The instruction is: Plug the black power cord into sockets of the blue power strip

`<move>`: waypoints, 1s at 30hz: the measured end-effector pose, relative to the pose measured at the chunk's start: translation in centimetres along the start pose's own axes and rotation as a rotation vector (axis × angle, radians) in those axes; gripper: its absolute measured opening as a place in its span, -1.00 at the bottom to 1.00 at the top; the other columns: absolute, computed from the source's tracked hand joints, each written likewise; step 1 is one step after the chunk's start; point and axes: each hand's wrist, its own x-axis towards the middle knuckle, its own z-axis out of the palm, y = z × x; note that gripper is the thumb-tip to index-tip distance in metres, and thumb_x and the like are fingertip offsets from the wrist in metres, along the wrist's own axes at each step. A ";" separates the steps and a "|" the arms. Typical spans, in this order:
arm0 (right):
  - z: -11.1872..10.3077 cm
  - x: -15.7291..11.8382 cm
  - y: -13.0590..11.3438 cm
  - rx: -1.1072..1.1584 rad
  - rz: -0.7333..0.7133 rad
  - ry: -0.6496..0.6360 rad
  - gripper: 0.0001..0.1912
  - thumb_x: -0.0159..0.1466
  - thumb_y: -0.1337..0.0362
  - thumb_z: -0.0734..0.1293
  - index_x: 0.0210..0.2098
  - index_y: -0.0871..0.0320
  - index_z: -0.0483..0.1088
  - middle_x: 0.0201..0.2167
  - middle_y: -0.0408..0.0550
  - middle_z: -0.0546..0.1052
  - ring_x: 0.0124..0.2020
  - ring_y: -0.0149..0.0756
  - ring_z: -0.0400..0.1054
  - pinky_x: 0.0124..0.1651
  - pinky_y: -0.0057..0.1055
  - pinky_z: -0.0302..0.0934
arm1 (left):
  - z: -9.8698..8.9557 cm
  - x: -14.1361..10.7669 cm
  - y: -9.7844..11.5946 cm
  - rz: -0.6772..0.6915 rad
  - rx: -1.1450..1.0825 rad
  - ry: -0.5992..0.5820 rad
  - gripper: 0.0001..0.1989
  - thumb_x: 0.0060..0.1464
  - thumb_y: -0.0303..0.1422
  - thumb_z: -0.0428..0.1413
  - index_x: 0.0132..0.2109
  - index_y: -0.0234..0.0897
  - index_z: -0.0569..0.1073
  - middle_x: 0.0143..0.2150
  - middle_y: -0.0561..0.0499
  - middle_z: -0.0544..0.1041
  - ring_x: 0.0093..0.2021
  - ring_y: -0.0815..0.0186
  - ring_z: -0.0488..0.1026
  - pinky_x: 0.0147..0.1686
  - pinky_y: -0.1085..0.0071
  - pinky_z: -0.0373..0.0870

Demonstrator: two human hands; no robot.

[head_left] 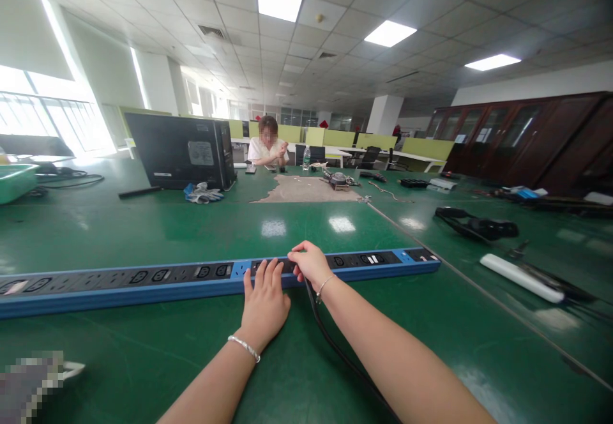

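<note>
A long blue power strip [191, 292] with black socket panels lies across the green table. My left hand [264, 296] rests on its near edge, fingers stretched out over the sockets and holding nothing. Just to the right, my right hand [311, 264] is closed in a pinch over the strip, gripping the end of a black power cord [330, 341]. From there the cord runs down toward the bottom of the view. My fingers hide the cord's end, so whether it sits in a socket I cannot tell.
A black computer case [177, 152] stands at the back left, with gloves [204, 193] beside it. Across the table sits a person [268, 149] near a water bottle [306, 158]. On the right lie a white bar [522, 277] and a black strapped item [479, 225].
</note>
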 end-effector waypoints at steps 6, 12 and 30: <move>-0.5 0.7 -0.7 -0.063 0.027 -0.115 -0.89 0.13 0.38 0.27 -0.38 0.13 0.20 -0.85 -0.28 0.30 -0.84 -0.41 0.19 -0.78 -0.63 -0.07 | 0.0 0.0 0.0 -0.005 -0.007 0.016 -0.44 -0.05 -0.43 -0.06 0.17 -0.32 0.19 0.20 -0.15 0.26 0.24 0.10 0.06 0.22 -0.02 -0.27; -0.1 0.1 -0.6 -0.089 0.025 -0.121 -0.89 0.17 0.34 0.25 -0.33 0.12 0.17 -0.83 -0.30 0.31 -0.84 -0.42 0.20 -0.78 -0.63 -0.05 | -0.1 0.1 0.1 -0.013 -0.023 0.001 -0.43 -0.04 -0.44 -0.08 0.18 -0.33 0.18 0.21 -0.14 0.25 0.25 0.12 0.04 0.23 0.00 -0.30; -2.1 -1.1 2.4 -0.810 -0.439 0.190 -0.68 0.30 0.10 0.07 -0.34 0.03 0.40 -0.44 -0.13 0.51 -0.36 -0.33 0.40 -0.33 -0.44 0.19 | 0.2 0.5 -0.1 -0.035 -0.050 0.031 -0.47 0.02 -0.41 -0.10 0.18 -0.33 0.17 0.15 -0.17 0.33 0.19 0.12 0.16 0.19 -0.02 -0.18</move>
